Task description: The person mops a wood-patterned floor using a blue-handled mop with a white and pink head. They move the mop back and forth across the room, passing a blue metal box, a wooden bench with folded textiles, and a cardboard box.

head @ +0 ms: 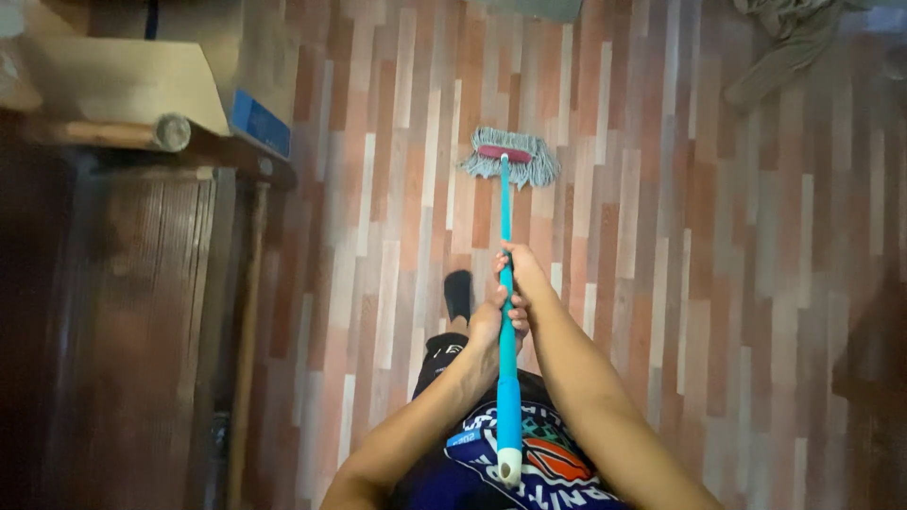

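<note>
Turquoise long-handled string mop (506, 312) with grey fringe head, resting on striped plank floor (737, 283).
Light, stiff shaft, limp head; left hand (487, 326) and right hand (522, 276) both grasp mid-shaft, best hold.

Both hands (505, 302) clenched — arms extended

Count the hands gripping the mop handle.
2. The right hand grips the blue mop handle higher, nearer the mop head; the left hand grips just below it, the two touching.
</note>
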